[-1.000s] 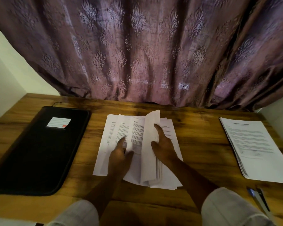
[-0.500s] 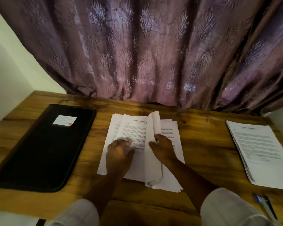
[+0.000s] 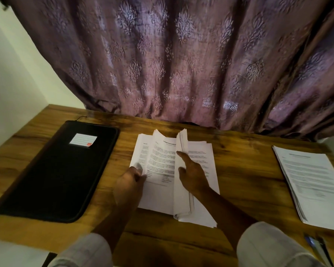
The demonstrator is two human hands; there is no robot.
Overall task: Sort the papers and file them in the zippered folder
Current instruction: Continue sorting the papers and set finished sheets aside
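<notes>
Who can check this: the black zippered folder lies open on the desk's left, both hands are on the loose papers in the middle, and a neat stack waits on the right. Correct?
No: the head view shows the folder closed, label up. The rest stands: left hand and right hand on the loose papers in the middle, neat stack on the right.

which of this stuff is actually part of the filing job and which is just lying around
Part of the job: fanned paper pile, stack of papers at right, black zippered folder.
Just lying about: pens at the near right edge, purple curtain.
</notes>
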